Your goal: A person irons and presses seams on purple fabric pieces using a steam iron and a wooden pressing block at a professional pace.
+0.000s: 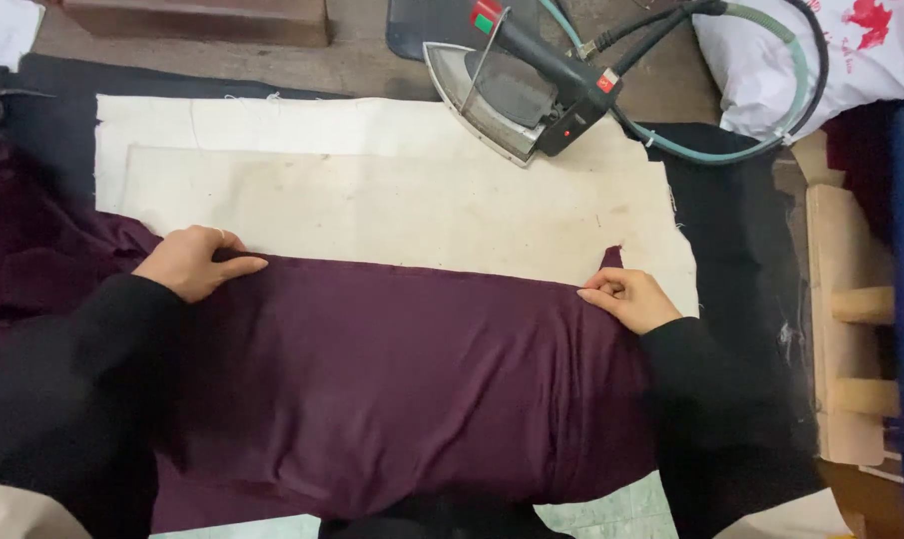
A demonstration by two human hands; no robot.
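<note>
Squaring up the purple cloth (392,369) on the cream pad (372,200)

Left hand (194,262) lies flat and open on its top edge, right hand (629,297) pinches the far corner; I'd say smoothing comes next, with the iron (517,90) parked beyond both hands.

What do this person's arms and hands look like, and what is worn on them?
Both arms wear long black sleeves reaching the wrists. The left hand is bare with a thin ring on one finger; the right hand is bare, no gloves or ring visible.
</note>
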